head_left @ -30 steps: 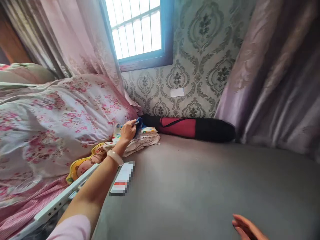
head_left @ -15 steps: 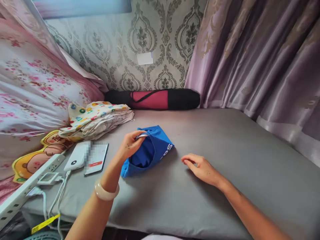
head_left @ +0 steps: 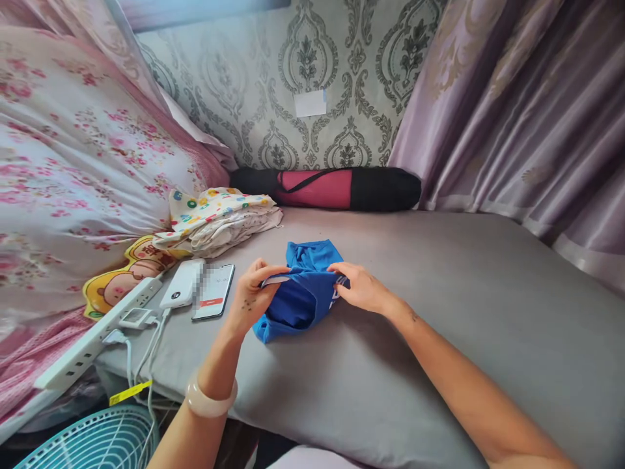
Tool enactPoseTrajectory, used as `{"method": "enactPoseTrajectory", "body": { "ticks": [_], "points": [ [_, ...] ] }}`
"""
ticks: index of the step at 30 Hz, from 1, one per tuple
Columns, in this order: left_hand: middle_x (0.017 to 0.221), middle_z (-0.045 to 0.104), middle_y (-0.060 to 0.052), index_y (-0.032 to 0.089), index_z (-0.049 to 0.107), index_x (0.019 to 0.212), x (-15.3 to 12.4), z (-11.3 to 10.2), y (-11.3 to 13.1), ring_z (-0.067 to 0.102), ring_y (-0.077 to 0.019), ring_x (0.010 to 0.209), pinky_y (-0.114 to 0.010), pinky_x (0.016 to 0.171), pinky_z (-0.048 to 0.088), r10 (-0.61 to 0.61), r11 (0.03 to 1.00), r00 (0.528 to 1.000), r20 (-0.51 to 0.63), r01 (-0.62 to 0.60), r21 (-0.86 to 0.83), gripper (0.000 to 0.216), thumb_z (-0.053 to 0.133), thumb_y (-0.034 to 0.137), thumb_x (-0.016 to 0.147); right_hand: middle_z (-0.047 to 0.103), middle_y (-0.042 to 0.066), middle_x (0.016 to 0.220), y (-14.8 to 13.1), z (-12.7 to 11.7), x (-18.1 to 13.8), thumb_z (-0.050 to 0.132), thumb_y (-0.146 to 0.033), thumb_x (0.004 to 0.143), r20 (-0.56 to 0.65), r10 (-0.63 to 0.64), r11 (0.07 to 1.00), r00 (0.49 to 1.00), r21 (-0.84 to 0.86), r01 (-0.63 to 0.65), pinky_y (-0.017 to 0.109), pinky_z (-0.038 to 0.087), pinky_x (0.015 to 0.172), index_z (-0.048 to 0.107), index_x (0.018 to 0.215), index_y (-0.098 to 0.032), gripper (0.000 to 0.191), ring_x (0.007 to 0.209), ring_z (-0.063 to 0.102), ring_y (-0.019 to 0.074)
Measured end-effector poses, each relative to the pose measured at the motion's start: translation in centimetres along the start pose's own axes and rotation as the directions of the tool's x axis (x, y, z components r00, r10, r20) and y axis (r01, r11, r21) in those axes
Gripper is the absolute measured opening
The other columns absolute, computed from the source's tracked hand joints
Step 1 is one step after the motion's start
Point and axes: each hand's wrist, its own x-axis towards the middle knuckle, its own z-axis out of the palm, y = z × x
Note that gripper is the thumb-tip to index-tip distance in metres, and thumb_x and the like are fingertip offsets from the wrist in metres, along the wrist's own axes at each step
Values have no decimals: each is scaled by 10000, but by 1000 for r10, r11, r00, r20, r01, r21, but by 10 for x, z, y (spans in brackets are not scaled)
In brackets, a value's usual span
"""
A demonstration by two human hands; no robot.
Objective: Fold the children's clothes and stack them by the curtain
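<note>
Well to the left of the blue garment, pink-flowered fabric spreads in folds, with a turquoise round grille low on that same side. Closer to the garment come a white power strip, a yellow cushion, a cabled white device and a phone. Beyond these, left of and behind the garment, patterned cloths lie heaped. At the garment's left edge, the left hand pinches its open rim between thumb and fingers; a pale strip shows there. The garment itself rests on the grey sheet, its opening gaping. Behind it stretches a black-and-red long bag. At the garment's right edge, the right hand grips the fabric beside white lettering. Far right of the garment hangs a mauve curtain.
</note>
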Motion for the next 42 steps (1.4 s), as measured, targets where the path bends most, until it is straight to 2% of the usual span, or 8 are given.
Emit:
{"method": "enactPoseTrajectory", "body": {
  "ticks": [4,9,13,15,22,28,35,42],
  "points": [
    [798,555,-3,221,701,863,-2,-2,6,537,-142,747,-242,689,426,-8,991,992,-123,24,129,97,628,238,801,625,20,857,-19,-8,-5,511,-71,824,-190,-71,986,979,-164,39,251,471,658,606,871,-208,173,682,579,131],
    [622,500,52,199,621,776,4,13,23,448,-105,582,-213,561,360,-101,984,979,-178,125,127,65,644,223,720,570,-8,727,-77,-22,-59,535,-23,849,-518,-401,873,756,-466,144,231,437,621,606,970,-258,274,621,556,120],
    [576,521,52,186,644,785,5,34,32,458,-101,552,-213,550,381,-193,976,975,-114,179,-126,88,602,246,737,599,7,689,-111,-25,-89,502,-100,898,-159,-325,913,932,-312,265,241,452,555,628,949,-249,202,583,575,134],
    [609,579,37,178,661,783,4,44,32,512,-114,586,-221,580,419,-263,940,963,-57,242,-240,124,637,289,733,639,9,725,-114,-29,-88,506,-177,924,-13,-260,951,965,-177,254,242,486,579,634,906,-249,148,614,605,138],
    [671,631,15,164,680,756,0,55,33,548,-114,627,-221,612,454,-365,822,928,69,356,-444,172,743,306,683,662,59,1071,-94,-34,-43,509,-210,944,-302,-93,995,949,1,98,346,520,920,631,1068,-262,181,1016,635,197],
    [594,518,44,158,669,804,4,49,29,451,-80,546,-201,529,377,-375,792,920,114,382,-476,230,748,339,686,649,50,1106,-80,-5,-27,557,-224,909,-188,65,997,980,58,-55,311,532,878,577,1133,-248,226,1002,645,191],
    [771,540,5,191,702,1091,7,42,23,464,-92,636,-202,584,395,-120,876,877,466,315,-367,365,703,335,756,717,-5,838,-77,-57,-38,544,-391,930,-194,224,974,955,12,-226,253,505,703,672,894,-258,189,724,658,159],
    [862,656,-84,142,744,912,13,66,33,586,-181,807,-258,704,466,-33,876,882,471,252,-411,309,652,423,821,733,7,885,-51,-70,-66,521,-392,930,-34,318,945,947,-66,-320,286,533,735,698,973,-281,213,804,675,188]
  ]
}}
